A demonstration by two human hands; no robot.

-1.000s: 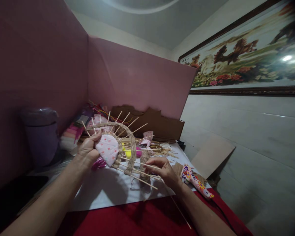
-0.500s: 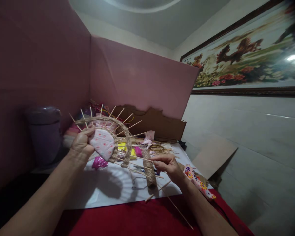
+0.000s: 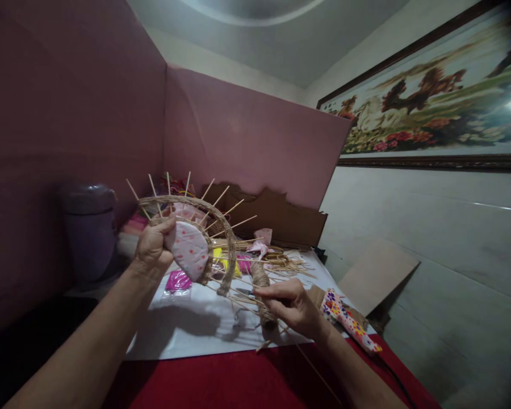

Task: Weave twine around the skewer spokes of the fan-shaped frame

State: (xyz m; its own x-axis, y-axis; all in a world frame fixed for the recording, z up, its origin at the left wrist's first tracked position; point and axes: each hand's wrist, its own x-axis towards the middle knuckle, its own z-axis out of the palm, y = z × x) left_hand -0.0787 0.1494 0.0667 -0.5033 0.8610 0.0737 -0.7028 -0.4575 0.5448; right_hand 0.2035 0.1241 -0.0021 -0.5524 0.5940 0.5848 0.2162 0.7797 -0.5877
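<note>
My left hand point(image 3: 154, 247) is closed on a half-woven basket frame point(image 3: 196, 238): a pink dotted fabric base with thin wooden sticks fanning out and jute cord woven round them. It holds the frame up above the white sheet point(image 3: 196, 332). My right hand point(image 3: 290, 307) is closed in a pinch on the jute cord near the frame's lower sticks, just over a spool of jute twine point(image 3: 262, 287) standing on the sheet.
A purple lidded container point(image 3: 89, 227) stands at the left. Brown cardboard pieces point(image 3: 272, 218), loose sticks, pink and yellow bits lie at the back. A flower-patterned tool point(image 3: 349, 321) lies at the right on the red cloth point(image 3: 238, 380). Pink board walls enclose the table.
My left hand has lifted and tilted the frame slightly. My right hand has dropped lower and drawn the cord down towards the spool.
</note>
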